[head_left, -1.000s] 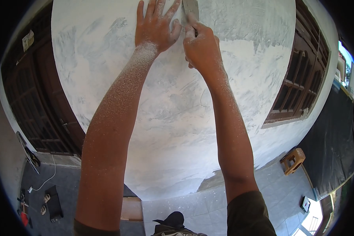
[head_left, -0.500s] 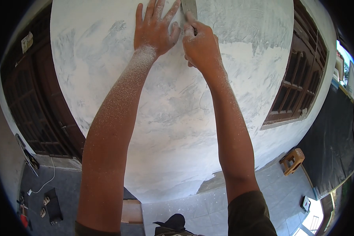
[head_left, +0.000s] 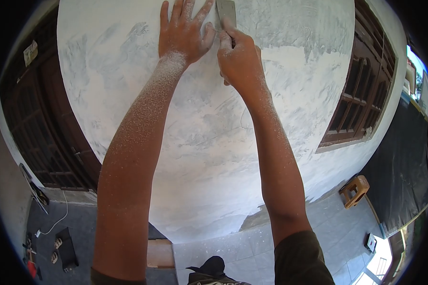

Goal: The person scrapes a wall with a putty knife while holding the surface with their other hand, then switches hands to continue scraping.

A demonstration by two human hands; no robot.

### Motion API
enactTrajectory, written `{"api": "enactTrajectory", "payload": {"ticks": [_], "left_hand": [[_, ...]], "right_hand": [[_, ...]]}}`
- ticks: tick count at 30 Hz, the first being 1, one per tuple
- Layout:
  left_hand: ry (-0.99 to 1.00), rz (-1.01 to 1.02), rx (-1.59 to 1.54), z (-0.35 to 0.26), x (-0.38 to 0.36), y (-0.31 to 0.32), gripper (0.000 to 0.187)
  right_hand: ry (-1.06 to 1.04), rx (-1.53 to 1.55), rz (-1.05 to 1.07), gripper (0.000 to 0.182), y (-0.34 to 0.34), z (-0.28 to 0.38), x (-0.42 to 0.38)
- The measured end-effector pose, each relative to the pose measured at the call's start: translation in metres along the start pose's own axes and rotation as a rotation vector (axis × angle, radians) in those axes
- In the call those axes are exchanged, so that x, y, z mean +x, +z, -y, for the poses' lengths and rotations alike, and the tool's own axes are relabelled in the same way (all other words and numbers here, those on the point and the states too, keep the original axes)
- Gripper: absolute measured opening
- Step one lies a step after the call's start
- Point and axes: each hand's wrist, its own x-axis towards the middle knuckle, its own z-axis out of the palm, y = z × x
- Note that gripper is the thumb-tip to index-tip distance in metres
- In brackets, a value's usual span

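High on the white, patchily plastered wall [head_left: 209, 152], my left hand [head_left: 184, 35] lies flat with its fingers spread. White dust coats that hand and forearm. Just to its right, my right hand [head_left: 240, 59] is closed around the handle of a putty knife [head_left: 226, 10]. The flat metal blade points upward against the wall, and one finger lies along it. Most of the handle is hidden inside my fist. Grey patches show through the white coat around both hands.
A dark wooden door [head_left: 57, 118] stands at left, a brown framed window [head_left: 359, 99] at right. A small stool [head_left: 354, 191] sits on the tiled floor near a black sheet [head_left: 390, 171]. Sandals [head_left: 56, 249] and a white cable [head_left: 62, 216] lie lower left.
My right hand and the putty knife have moved slightly down, so more of the blade shows. My left hand stays spread on the wall, shifted a little left and up in view.
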Motion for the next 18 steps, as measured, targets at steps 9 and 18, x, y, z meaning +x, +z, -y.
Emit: {"api": "enactTrajectory", "payload": {"ticks": [9, 18], "left_hand": [[0.002, 0.001, -0.001, 0.001, 0.000, 0.000, 0.071], [0.000, -0.016, -0.057, 0.001, -0.002, -0.002, 0.069]], "right_hand": [[0.040, -0.015, 0.010, 0.045, 0.000, 0.003, 0.006], [0.124, 0.106, 0.056, 0.045, -0.008, 0.012, 0.007]]}}
